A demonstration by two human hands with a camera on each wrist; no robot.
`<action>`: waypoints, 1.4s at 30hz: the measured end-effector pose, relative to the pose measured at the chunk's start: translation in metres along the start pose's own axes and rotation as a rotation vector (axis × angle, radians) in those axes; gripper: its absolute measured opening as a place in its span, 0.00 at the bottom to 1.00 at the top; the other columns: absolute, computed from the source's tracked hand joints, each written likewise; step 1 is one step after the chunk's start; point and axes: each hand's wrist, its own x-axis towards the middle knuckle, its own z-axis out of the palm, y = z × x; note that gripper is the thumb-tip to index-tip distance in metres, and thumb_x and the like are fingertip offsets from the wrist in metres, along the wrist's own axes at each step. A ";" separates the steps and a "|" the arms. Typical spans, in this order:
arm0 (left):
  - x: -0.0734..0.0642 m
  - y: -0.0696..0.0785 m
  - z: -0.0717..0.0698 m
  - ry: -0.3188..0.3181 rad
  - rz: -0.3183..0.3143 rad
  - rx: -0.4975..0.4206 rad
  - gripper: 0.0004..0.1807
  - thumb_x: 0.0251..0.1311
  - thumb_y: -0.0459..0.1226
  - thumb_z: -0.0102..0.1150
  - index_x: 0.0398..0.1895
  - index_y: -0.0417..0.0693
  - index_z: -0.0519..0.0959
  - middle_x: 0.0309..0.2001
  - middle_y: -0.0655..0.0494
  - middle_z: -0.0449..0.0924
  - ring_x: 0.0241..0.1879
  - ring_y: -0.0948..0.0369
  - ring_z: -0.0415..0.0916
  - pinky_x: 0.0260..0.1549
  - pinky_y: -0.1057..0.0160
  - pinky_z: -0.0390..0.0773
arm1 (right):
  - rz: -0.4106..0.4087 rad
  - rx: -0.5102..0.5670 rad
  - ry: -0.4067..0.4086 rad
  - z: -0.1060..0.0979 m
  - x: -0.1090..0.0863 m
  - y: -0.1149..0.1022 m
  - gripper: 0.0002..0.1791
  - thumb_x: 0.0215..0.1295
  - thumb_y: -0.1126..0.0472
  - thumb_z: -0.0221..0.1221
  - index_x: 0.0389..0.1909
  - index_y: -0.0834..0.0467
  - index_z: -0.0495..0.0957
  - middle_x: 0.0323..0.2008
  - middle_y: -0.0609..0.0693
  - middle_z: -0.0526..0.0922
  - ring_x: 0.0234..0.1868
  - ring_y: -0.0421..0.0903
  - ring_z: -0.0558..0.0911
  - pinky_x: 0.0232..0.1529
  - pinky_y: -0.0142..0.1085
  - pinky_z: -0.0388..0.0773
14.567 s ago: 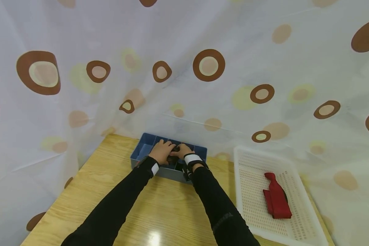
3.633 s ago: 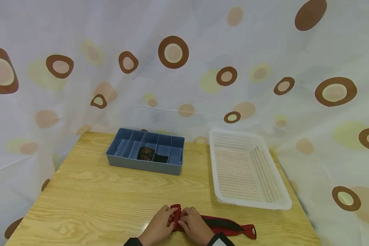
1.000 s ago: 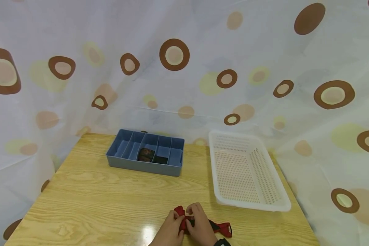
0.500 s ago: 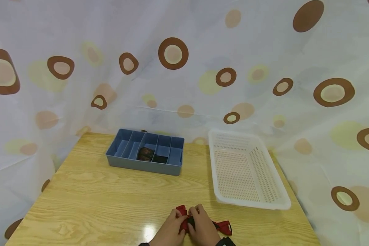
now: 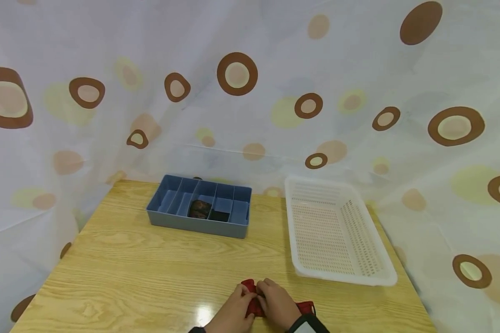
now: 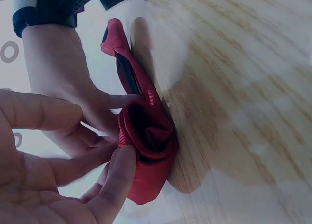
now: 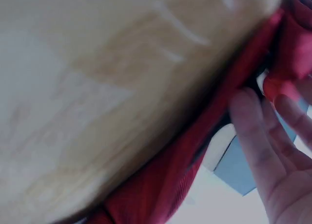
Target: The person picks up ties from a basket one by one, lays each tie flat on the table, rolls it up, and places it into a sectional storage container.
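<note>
A red necktie lies on the table near its front edge, partly rolled up from its wide end. My left hand pinches the roll from the left, its thumb on the near side of the rolled cloth in the left wrist view. From the right, my right hand holds the tie beside the roll with bent fingers. The knotted end sticks out to the right of that hand. In the right wrist view the unrolled length shows its dark underside. Fingers hide part of the roll.
A blue divided box stands at the back, with a dark brown patterned rolled item and a black item in two compartments. A white perforated basket stands at right. A patterned curtain hangs behind the wooden table.
Earlier both hands were in the blue box and the necktie lay in the basket. Later it lay stretched on the table; since then its roll has grown and the knotted tail has shortened.
</note>
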 end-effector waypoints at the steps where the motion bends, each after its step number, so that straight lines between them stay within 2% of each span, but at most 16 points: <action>1: 0.000 -0.001 0.000 -0.004 -0.009 -0.014 0.22 0.54 0.33 0.59 0.54 0.36 0.72 0.46 0.53 0.67 0.43 0.61 0.70 0.41 0.69 0.74 | -0.001 -0.002 -0.011 0.000 0.000 0.001 0.04 0.60 0.62 0.61 0.28 0.53 0.76 0.25 0.42 0.72 0.24 0.32 0.68 0.25 0.26 0.67; 5: 0.001 -0.004 -0.003 -0.034 -0.039 -0.151 0.24 0.54 0.31 0.57 0.54 0.41 0.64 0.50 0.50 0.66 0.45 0.61 0.71 0.39 0.69 0.74 | 0.013 -0.007 -0.013 0.002 0.002 0.002 0.04 0.59 0.56 0.62 0.33 0.51 0.79 0.26 0.41 0.74 0.25 0.31 0.69 0.26 0.27 0.68; 7: 0.000 -0.006 -0.004 -0.042 -0.045 -0.277 0.24 0.55 0.29 0.55 0.55 0.42 0.62 0.49 0.49 0.66 0.41 0.63 0.71 0.36 0.70 0.72 | 0.025 -0.013 -0.001 0.003 0.003 0.002 0.05 0.56 0.55 0.64 0.31 0.50 0.79 0.25 0.40 0.74 0.24 0.31 0.69 0.25 0.27 0.67; 9: -0.001 -0.008 -0.006 0.012 -0.071 -0.297 0.23 0.56 0.30 0.55 0.55 0.41 0.62 0.47 0.48 0.66 0.39 0.62 0.70 0.35 0.68 0.72 | 0.041 -0.020 0.011 0.004 0.004 0.000 0.06 0.54 0.55 0.65 0.27 0.50 0.79 0.24 0.40 0.74 0.23 0.31 0.69 0.24 0.26 0.66; 13: 0.000 -0.018 -0.008 0.080 -0.152 -0.348 0.24 0.59 0.32 0.54 0.57 0.31 0.63 0.45 0.40 0.71 0.41 0.54 0.73 0.38 0.56 0.76 | 0.056 -0.013 0.009 0.002 0.005 -0.002 0.09 0.52 0.55 0.67 0.22 0.50 0.76 0.24 0.40 0.72 0.22 0.31 0.68 0.23 0.26 0.66; 15: 0.000 -0.022 -0.008 0.073 -0.164 -0.395 0.26 0.59 0.32 0.55 0.58 0.27 0.62 0.44 0.39 0.74 0.41 0.51 0.75 0.38 0.53 0.77 | 0.059 -0.004 0.004 0.001 0.004 -0.002 0.09 0.52 0.56 0.67 0.22 0.51 0.76 0.25 0.41 0.72 0.23 0.32 0.69 0.24 0.26 0.67; 17: 0.000 -0.023 -0.009 0.047 -0.153 -0.471 0.28 0.59 0.30 0.54 0.60 0.24 0.61 0.44 0.40 0.75 0.39 0.54 0.76 0.36 0.58 0.77 | 0.062 0.015 -0.007 -0.001 0.004 -0.003 0.08 0.53 0.58 0.67 0.23 0.53 0.77 0.26 0.42 0.73 0.24 0.34 0.71 0.25 0.27 0.69; 18: 0.000 -0.021 -0.009 0.050 -0.143 -0.478 0.28 0.59 0.30 0.54 0.60 0.24 0.61 0.44 0.42 0.75 0.38 0.57 0.76 0.35 0.62 0.77 | 0.067 0.023 -0.015 -0.002 0.004 -0.004 0.06 0.53 0.60 0.67 0.23 0.54 0.78 0.27 0.43 0.74 0.25 0.34 0.72 0.26 0.28 0.70; 23: -0.002 -0.010 -0.009 0.103 -0.131 -0.309 0.29 0.58 0.31 0.56 0.62 0.28 0.64 0.41 0.47 0.69 0.32 0.65 0.67 0.28 0.71 0.70 | 0.106 0.096 -0.071 -0.003 0.003 -0.009 0.02 0.56 0.65 0.63 0.31 0.59 0.82 0.27 0.47 0.83 0.28 0.37 0.80 0.28 0.29 0.74; 27: -0.001 -0.001 -0.006 0.096 -0.085 -0.139 0.29 0.58 0.32 0.57 0.63 0.31 0.65 0.42 0.49 0.67 0.31 0.67 0.66 0.28 0.72 0.71 | 0.114 0.153 -0.080 -0.003 0.000 -0.009 0.12 0.57 0.70 0.61 0.42 0.63 0.74 0.30 0.51 0.86 0.29 0.40 0.83 0.27 0.29 0.75; 30: 0.000 0.002 -0.003 0.075 -0.048 -0.045 0.29 0.57 0.33 0.57 0.63 0.31 0.66 0.42 0.50 0.66 0.31 0.68 0.65 0.29 0.72 0.72 | 0.097 0.187 -0.093 -0.004 -0.003 -0.009 0.18 0.56 0.69 0.60 0.48 0.62 0.68 0.34 0.54 0.84 0.32 0.43 0.83 0.29 0.30 0.76; 33: 0.000 0.002 0.000 0.045 -0.018 0.014 0.29 0.57 0.33 0.57 0.63 0.32 0.67 0.40 0.53 0.65 0.29 0.69 0.61 0.28 0.73 0.71 | 0.109 0.241 -0.119 -0.006 -0.006 -0.010 0.19 0.58 0.64 0.61 0.50 0.62 0.68 0.41 0.55 0.78 0.37 0.47 0.82 0.33 0.31 0.77; 35: 0.000 0.002 0.000 0.023 -0.007 0.042 0.29 0.57 0.32 0.56 0.63 0.33 0.67 0.38 0.55 0.64 0.28 0.69 0.59 0.27 0.74 0.69 | 0.117 0.236 -0.115 -0.006 -0.008 -0.011 0.19 0.59 0.61 0.62 0.49 0.62 0.70 0.45 0.55 0.73 0.41 0.49 0.80 0.37 0.33 0.78; 39: 0.002 0.001 0.001 -0.009 -0.005 0.075 0.30 0.56 0.33 0.57 0.64 0.35 0.66 0.35 0.57 0.61 0.27 0.67 0.55 0.26 0.74 0.64 | 0.123 0.147 -0.038 -0.003 -0.010 -0.012 0.19 0.58 0.58 0.64 0.47 0.63 0.76 0.43 0.50 0.70 0.40 0.44 0.75 0.38 0.33 0.76; 42: 0.003 0.000 0.002 -0.035 -0.009 0.077 0.32 0.55 0.33 0.58 0.65 0.35 0.65 0.35 0.58 0.59 0.28 0.68 0.55 0.26 0.74 0.63 | 0.112 0.127 0.010 -0.002 -0.011 -0.013 0.22 0.56 0.62 0.65 0.52 0.64 0.76 0.41 0.49 0.69 0.36 0.40 0.72 0.35 0.31 0.73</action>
